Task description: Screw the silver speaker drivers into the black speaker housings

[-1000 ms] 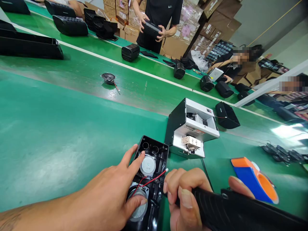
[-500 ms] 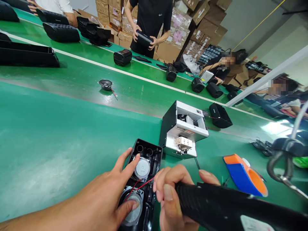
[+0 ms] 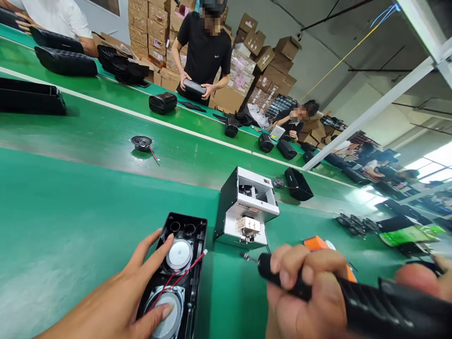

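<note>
At the near edge of the green surface (image 3: pixel 77 202), a long black case (image 3: pixel 199 263) lies with its inside facing up, and two round speakers sit in it, one above the other. The left hand (image 3: pixel 127 287) rests over the left side of the case with its fingers spread apart: the forefinger reaches the edge of the upper speaker (image 3: pixel 179 255), and the thumb presses on the back of the lower speaker (image 3: pixel 172 325). Red wires (image 3: pixel 189 269) run from the speakers across to the right wall of the case, ending in a small white plug (image 3: pixel 205 253).

To the right, the right hand (image 3: pixel 307 292) has its fingers clamped around a black power screwdriver (image 3: pixel 384 303). The tool's tip points left, toward the case but apart from it.

Just beyond the case stands a white and black machine (image 3: pixel 247 207). Part of an orange holder (image 3: pixel 315 243) shows behind the right hand. Farther off, a loose speaker (image 3: pixel 141 142) lies by itself, and an open black shell (image 3: pixel 298 183) lies past the machine. Across the surface, a person in a black shirt (image 3: pixel 205 52) holds a dark case (image 3: pixel 194 87) in both hands.
</note>
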`<state>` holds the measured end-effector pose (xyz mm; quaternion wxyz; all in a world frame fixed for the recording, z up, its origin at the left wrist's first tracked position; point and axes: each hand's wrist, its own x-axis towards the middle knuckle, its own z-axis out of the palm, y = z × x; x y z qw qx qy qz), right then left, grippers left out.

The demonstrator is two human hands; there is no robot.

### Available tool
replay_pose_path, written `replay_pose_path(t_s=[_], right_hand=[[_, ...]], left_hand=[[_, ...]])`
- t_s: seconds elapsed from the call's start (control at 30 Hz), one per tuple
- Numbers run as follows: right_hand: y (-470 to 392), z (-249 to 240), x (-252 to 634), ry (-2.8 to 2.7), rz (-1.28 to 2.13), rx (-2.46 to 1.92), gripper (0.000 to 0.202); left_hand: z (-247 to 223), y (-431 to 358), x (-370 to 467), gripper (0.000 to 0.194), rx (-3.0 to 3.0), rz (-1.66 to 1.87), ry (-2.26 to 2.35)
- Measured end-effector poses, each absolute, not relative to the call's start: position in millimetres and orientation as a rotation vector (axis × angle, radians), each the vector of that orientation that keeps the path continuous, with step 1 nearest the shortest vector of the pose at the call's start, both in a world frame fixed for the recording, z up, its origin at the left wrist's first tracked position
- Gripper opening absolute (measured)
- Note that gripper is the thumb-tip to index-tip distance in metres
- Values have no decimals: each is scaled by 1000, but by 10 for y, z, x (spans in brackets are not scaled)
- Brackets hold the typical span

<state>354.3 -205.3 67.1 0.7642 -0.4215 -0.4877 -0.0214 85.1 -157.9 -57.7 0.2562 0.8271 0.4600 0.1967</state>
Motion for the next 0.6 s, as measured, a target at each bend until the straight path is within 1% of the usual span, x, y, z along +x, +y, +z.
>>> replay_pose_path(t_s=[0.03,0.07,0.1,0.17,0.2,0.23,0.4,0.57,0.6], right_hand=[[-1972,696,3605,-1031,-138,-902,30],[-1892,700,3657,-1025,-217,-887,19],[-1821,687,3702,-1044,-270,-880,14],[-1720,637,3766,-1127,-295,-879,48],[-1691,611,3787,-1156,-278,-890,60],[-1675,591,3799,-1171,-255,-903,66],[-1670,614,3769,-1119,-163,-937,62],[-1859,716,3594,-947,88,-944,68],[-1935,745,3565,-925,138,-932,59]], left_hand=[[-534,-1580,870,79,2242,562,1268],[-492,-1584,886,78,2250,580,1268],[-460,-1588,896,79,2263,593,1259],[-437,-1586,889,81,2292,607,1245],[-448,-1579,873,82,2304,606,1241],[-469,-1567,852,83,2315,605,1228],[-541,-1525,795,88,2271,554,1129],[-346,-1543,839,86,2071,505,1156],[-290,-1533,834,88,2056,448,1138]])
